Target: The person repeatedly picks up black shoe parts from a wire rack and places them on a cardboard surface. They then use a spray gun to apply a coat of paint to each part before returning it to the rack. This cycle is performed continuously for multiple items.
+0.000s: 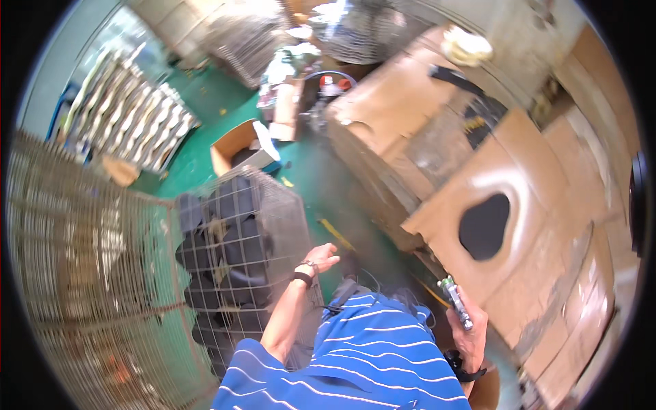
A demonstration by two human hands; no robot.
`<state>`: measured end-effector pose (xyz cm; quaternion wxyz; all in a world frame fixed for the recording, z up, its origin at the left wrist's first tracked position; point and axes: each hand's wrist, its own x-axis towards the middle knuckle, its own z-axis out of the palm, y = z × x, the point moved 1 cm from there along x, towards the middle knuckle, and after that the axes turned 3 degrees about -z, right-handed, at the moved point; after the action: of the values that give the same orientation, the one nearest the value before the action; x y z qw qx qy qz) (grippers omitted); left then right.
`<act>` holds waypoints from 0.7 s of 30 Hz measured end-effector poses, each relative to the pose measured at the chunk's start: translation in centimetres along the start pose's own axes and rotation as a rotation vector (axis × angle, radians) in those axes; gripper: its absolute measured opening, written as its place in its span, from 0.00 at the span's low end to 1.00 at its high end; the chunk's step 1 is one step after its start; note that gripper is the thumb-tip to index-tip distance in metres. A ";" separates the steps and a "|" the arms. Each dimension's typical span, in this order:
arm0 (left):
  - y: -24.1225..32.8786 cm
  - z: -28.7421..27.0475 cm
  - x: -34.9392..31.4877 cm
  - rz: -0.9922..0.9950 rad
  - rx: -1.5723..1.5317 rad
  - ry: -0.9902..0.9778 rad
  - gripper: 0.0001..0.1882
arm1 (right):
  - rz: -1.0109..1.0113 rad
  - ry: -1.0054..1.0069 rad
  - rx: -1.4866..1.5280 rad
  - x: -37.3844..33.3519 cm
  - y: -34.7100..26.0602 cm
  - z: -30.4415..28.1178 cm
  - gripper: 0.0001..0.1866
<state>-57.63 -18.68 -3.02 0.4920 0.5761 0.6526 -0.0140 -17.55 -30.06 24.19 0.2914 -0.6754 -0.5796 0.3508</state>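
My right hand (469,324) is closed around a slim pen-like tool (456,303) with a silver body and a green-and-white end. It is beside the near edge of the cardboard-covered bench. On that cardboard (437,225) lies a flat black rounded piece (484,227), with neither hand touching it. My left hand (320,259) hangs in front of me, fingers loosely apart, with nothing visible in it. Close to its left stands a wire mesh cage (273,198) holding several dark rounded pieces (239,246).
A second wire cage (82,273) stands far left. On the green floor (205,96) are an opened cardboard box (224,150) and a rack with wavy pale layers (130,113). A dark strap-like item (458,78) and a pale roll (467,45) lie at the bench's far end.
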 end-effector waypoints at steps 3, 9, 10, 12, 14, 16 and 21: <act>-5.8 7.1 4.8 0.161 -0.019 0.027 0.21 | 0.057 0.198 0.002 -2.2 1.1 -4.1 0.25; -14.2 16.0 6.8 0.254 0.532 -0.264 0.11 | 0.111 0.515 -0.071 -6.6 2.8 -10.8 0.28; -13.2 16.3 5.9 -0.204 0.050 -0.146 0.11 | 0.167 0.561 -0.076 -8.3 2.7 -11.0 0.29; -12.9 14.6 8.6 0.355 0.461 -0.177 0.12 | 0.223 0.647 -0.089 -8.5 2.8 -10.6 0.29; -14.1 13.8 12.2 0.555 0.452 -0.259 0.12 | 0.250 0.663 -0.073 -8.7 3.1 -10.5 0.29; -11.1 14.0 13.6 0.013 -0.124 -0.448 0.12 | 0.258 0.637 -0.032 -11.1 5.5 -12.9 0.29; -1.7 12.2 16.5 -0.357 -0.603 -0.377 0.17 | 0.226 0.399 0.022 -10.8 5.5 -11.2 0.32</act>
<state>-48.86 -14.24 -21.08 0.7400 0.2709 0.6155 -0.0126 -6.21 -41.47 27.81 0.3667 -0.7888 -0.4271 0.2469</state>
